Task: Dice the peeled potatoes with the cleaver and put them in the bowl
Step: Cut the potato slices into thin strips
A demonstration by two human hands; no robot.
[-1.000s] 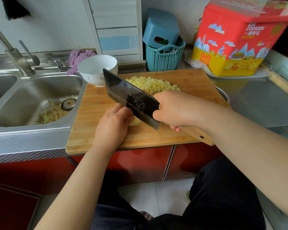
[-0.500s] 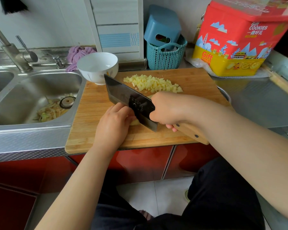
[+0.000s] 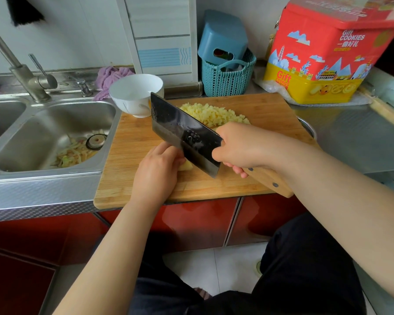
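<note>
Your left hand point(image 3: 156, 170): it lies on the near half of the cutting board, fingers curled down and pressed together over a potato piece, knuckles against the flat of the blade.
Potato piece point(image 3: 187, 165): only a small pale yellow part shows between your left hand and the blade; it rests on the board, and its full shape is hidden under your fingers.
Your right hand point(image 3: 241, 147): the fingers are wrapped around the front of the wooden handle, close together; the fingertips show below the handle, and the hand meets the back of the blade.
Cleaver point(image 3: 184, 135): dark wide blade, tilted, with the near corner low by the potato piece and the far corner raised toward the bowl; I cannot tell if the edge touches the board.
Cutting board point(image 3: 132, 155): bamboo, it lies on the counter beside the sink and its near edge passes over the counter edge.
Diced potato point(image 3: 210, 114): a heap of small cubes on the far half of the board, behind the blade.
Bowl point(image 3: 135, 94): white, it stands at the far left corner of the board, with no potato visible inside.
Sink point(image 3: 43, 130): steel, left of the board, with vegetable peels around the drain.
Basket point(image 3: 226, 79): teal, behind the board.
Cookie tin point(image 3: 323, 55): red and yellow, at the far right.
</note>
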